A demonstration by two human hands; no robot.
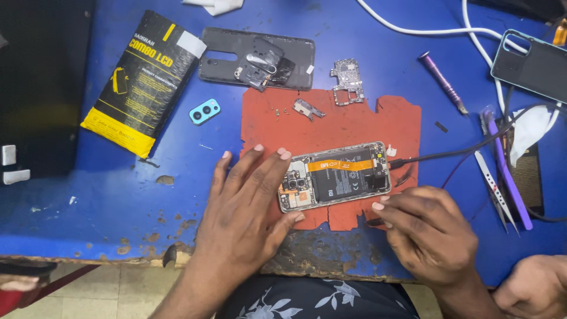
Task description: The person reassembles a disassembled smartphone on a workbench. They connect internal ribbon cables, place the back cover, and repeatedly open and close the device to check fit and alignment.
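An opened phone (335,176) lies on a torn red mat (354,121) on the blue bench (106,195), its back off so that the black battery and an orange ribbon cable across it show; the left hand (248,201) lies flat and spread, fingers apart, pressing on the mat and against the phone's camera end, gripping nothing; the right hand (428,227) is curled with fingers drawn together just below the phone's lower right corner, pinched on what looks like a thin dark tool, though the tip is too small to tell for sure; a black cable (460,152) runs from the right to the phone's right end.

Behind the phone lie the grey back cover (257,59), a small circuit board (347,81), a little metal bracket (308,108) and a blue camera ring (205,111); a black and yellow packet (144,80) lies to the left; a purple screwdriver (443,82), tweezers (495,189) and another phone (530,65) lie to the right; another person's hand (534,286) shows at the lower right corner.

By my reading the step in hand is work inside the open phone, steadied by the left hand while the right brings the tool to its lower edge; the next move calls for a light, exact touch at that corner, keeping clear of the ribbon cable and battery, with the left hand holding the phone from sliding on the mat.
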